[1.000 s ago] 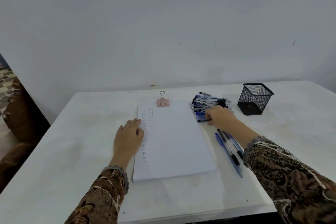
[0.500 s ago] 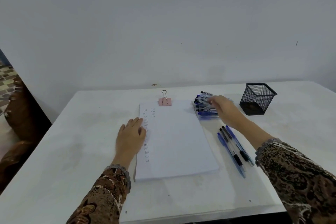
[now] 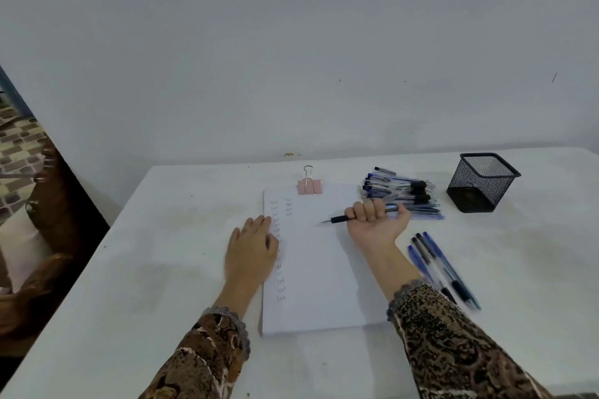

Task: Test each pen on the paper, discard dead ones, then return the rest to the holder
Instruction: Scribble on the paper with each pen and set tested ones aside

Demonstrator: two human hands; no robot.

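Paper (image 3: 324, 269) lies on a white counter (image 3: 162, 269), with a pink binder clip (image 3: 309, 186) on its far edge. The left hand (image 3: 251, 249) rests flat on the sheet's left edge, fingers (image 3: 259, 224) straight and close together, beside columns of small written test marks. The right hand (image 3: 376, 223) is over the sheet, its fingers (image 3: 366, 211) curled round a pen (image 3: 340, 219) whose tip points left, past the knuckles. Whether the tip touches the sheet is unclear. Just behind these fingers lies a pile of pens (image 3: 402, 193), and farther right stands a black mesh holder (image 3: 483, 183). Three pens (image 3: 444, 269) lie on the counter right of the wrist.
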